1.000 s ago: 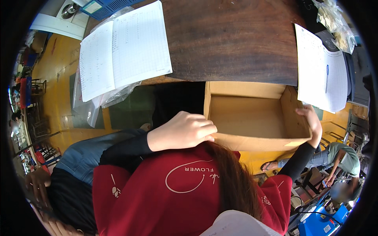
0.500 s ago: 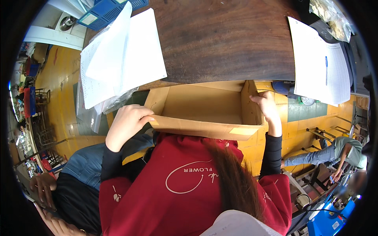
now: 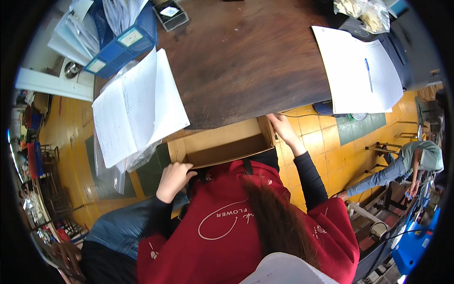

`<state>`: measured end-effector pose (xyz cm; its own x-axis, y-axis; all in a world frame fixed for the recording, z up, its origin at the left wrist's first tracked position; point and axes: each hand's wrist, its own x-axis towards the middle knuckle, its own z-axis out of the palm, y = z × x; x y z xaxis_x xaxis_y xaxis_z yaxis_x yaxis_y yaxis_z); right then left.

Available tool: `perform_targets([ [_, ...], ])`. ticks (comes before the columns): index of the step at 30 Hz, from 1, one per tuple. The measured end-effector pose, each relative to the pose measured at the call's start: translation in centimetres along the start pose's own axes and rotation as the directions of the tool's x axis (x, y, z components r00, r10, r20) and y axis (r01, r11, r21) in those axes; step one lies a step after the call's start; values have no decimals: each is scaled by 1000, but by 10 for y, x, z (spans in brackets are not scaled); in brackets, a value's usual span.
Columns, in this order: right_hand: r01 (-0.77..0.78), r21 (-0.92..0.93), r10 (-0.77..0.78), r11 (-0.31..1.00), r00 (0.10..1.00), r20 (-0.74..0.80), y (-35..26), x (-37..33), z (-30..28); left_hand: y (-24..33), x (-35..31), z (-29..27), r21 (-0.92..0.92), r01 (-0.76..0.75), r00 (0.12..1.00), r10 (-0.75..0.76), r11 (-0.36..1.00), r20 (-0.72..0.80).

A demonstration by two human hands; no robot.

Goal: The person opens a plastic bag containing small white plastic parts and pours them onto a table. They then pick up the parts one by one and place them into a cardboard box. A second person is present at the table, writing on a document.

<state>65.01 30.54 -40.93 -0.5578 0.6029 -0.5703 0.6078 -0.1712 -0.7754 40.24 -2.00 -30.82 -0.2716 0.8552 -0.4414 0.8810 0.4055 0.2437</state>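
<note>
An open, shallow brown cardboard box (image 3: 267,133) lies across my lap, tilted, its far side tucked beneath the table edge. Its inside looks bare, though the far part is hidden by the tabletop. My left hand (image 3: 175,181) grips the near left corner, fingers bent over the rim and thumb pointing right. At the right end wall, my right hand (image 3: 285,131) holds the far corner, its fingertips partly hidden behind the wall and the table edge.
An open notebook (image 3: 137,106) overhangs the dark wooden table (image 3: 250,61) at left, beside a blue file holder (image 3: 125,45). Lined papers (image 3: 352,71) with a blue pen (image 3: 368,75) lie right. One person (image 3: 104,241) sits close at my left; another (image 3: 402,163) is farther off, right.
The box has slid away from me and left, so more of it sits under the table. My right hand moved left with it; my left hand shifted right and lower. The view has turned slightly.
</note>
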Motion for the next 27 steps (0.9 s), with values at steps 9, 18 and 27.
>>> perform_targets([
  [9, -152, -457, 123, 876, 988, -92, 289, -36, 20, 4, 63, 9, -383, 49, 990, 7, 922, 143],
  [18, -45, -329, 110, 943, 977, 182, 442, -124, 153, -4, 125, 99, -359, -54, 791, 259, 932, 554],
  [27, -375, -194, 395, 906, 916, 74, 392, -161, 127, 8, 125, 91, -345, -38, 724, 263, 938, 637],
])
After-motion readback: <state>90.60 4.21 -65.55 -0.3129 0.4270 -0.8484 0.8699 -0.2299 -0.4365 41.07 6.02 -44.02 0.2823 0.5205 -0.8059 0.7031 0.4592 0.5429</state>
